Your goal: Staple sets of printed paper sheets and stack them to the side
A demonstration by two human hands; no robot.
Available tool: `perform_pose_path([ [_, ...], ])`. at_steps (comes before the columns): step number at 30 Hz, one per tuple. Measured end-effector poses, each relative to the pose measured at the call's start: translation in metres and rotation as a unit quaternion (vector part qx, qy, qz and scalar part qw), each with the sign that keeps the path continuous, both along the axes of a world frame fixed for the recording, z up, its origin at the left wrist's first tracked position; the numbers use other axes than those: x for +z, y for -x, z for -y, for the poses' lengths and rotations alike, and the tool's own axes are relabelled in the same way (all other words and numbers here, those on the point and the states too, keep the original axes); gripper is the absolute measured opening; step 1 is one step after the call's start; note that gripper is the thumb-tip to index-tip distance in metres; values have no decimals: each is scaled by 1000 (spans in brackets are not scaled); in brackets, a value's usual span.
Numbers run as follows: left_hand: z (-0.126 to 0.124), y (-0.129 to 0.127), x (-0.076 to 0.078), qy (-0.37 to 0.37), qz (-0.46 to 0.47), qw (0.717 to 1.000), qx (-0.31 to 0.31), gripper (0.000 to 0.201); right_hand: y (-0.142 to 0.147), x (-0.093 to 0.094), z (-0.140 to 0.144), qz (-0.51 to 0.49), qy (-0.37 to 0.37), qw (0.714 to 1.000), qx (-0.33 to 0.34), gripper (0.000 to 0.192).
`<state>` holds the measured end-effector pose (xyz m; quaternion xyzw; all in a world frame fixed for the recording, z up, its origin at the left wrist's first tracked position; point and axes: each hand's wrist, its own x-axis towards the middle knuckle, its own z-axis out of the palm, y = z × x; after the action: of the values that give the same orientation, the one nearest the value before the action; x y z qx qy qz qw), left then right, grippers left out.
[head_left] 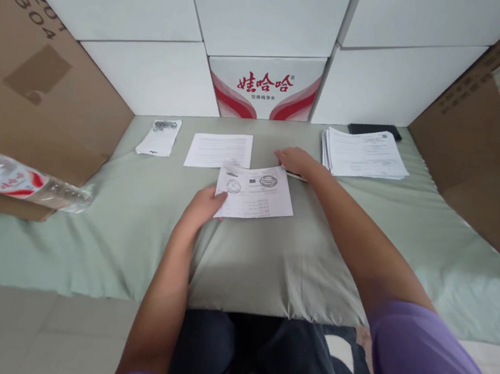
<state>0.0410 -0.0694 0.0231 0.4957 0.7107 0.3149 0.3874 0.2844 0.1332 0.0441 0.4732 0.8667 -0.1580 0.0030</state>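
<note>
Pale green cloth is covering the bed (134, 237) and the pillow (265, 267) you are leaning over, walled in by white boxes and brown cartons. Your left hand (202, 206) is pinching the left edge of the stamped sheet (256, 193) on the pillow, fingers closed on it. Your right hand (296, 160) is lying flat just beyond that sheet, fingers spread, gripping nothing I can make out. Another printed page (220, 150) is lying just left of that hand; a paper stack (363, 153) and a dark phone (375, 130) are sitting to its right. A plastic bottle (14, 179) is jutting in far left of the sheet.
</note>
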Motion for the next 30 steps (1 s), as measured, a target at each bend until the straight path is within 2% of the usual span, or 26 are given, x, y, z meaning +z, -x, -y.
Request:
perform_pose_path([
  [3, 1, -1, 3, 1, 11, 1000, 10, 19, -7, 8, 6, -26, 6, 1000, -16, 58],
  [6, 2, -1, 5, 0, 16, 1000, 12, 18, -11, 11, 16, -32, -36, 999, -2, 51],
  [9, 2, 1, 6, -9, 9, 1000, 5, 19, -13, 9, 21, -28, -70, 997, 8, 52],
  [14, 3, 7, 5, -15, 17, 999, 28, 19, -15, 4, 12, -46, -112, 992, 20, 50],
  [22, 3, 30, 3, -31, 24, 998, 51, 24, -13, -1, 13, -37, -128, 991, -15, 54],
  [26, 1, 36, 3, -38, 19, 997, 70, 25, -10, 1, 17, -33, -111, 993, -30, 52],
  [30, -1, 34, 6, -69, 48, 991, 104, 25, -15, 7, 19, -93, -97, 989, -58, 45],
])
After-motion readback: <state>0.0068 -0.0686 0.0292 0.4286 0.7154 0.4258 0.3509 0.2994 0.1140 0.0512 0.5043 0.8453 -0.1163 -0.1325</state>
